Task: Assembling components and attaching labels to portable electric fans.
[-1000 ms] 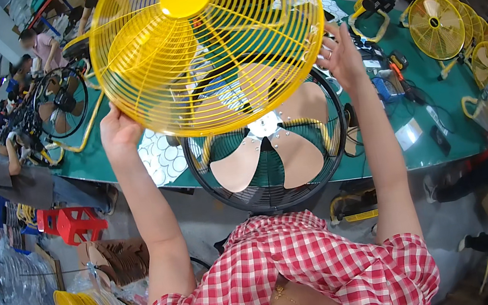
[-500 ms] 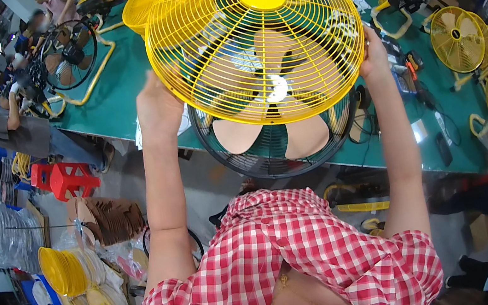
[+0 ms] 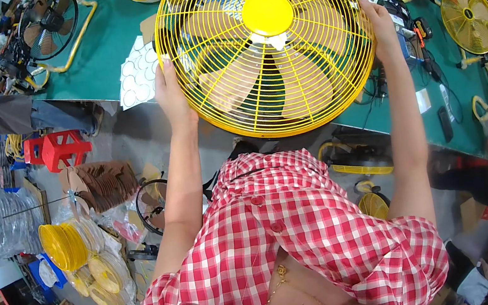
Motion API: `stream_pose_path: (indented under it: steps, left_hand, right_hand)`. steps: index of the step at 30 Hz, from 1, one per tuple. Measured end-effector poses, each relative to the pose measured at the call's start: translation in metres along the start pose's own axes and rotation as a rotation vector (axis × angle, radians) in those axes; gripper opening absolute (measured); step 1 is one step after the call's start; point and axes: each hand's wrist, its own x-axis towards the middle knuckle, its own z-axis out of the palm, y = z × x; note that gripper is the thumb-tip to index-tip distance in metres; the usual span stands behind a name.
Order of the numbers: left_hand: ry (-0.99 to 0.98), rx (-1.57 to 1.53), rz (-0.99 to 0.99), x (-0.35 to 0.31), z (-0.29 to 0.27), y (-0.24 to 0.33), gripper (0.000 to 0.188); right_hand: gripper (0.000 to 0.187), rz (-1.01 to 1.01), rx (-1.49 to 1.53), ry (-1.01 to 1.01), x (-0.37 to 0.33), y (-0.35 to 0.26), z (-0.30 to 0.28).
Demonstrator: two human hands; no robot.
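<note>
The person holds a round yellow wire guard [image 3: 267, 13] with two hands: the left hand [image 3: 176, 96] grips its rim on the left side, and the right hand [image 3: 383, 29] grips the opposite side, its fingers partly hidden. The guard is located over the beige blades [image 3: 305, 88] of a fan at the edge of the green surface [image 3: 100, 31]; whether it touches the fan, one cannot tell. White sheets with circles [image 3: 139, 74] lie near the left hand, and yellow fans [image 3: 469, 19] stand at the far right.
</note>
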Motion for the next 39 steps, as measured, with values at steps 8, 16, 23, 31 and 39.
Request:
stream_pose_path:
  steps: [8, 16, 23, 31, 39]
  left_hand:
    - [0.038, 0.259, -0.113, 0.004, -0.012, -0.010, 0.049]
    - [0.037, 0.502, -0.027, -0.006, -0.009, -0.009, 0.051]
    - [-0.034, 0.627, -0.005, -0.006, -0.018, -0.011, 0.045]
    - [0.090, 0.326, -0.140, -0.015, -0.017, -0.009, 0.062]
    - [-0.019, 0.125, -0.178, -0.014, -0.013, -0.008, 0.057]
  right_hand:
    - [0.076, 0.143, -0.132, -0.184, 0.007, 0.014, 0.002]
    - [0.076, 0.037, -0.192, -0.082, 0.013, 0.050, 0.005]
    - [0.073, 0.009, -0.204, -0.076, 0.013, 0.052, 0.007]
    - [0.089, 0.003, -0.377, -0.101, 0.018, 0.012, 0.017]
    - [0.077, -0.165, -0.608, -0.167, 0.044, 0.026, 0.031]
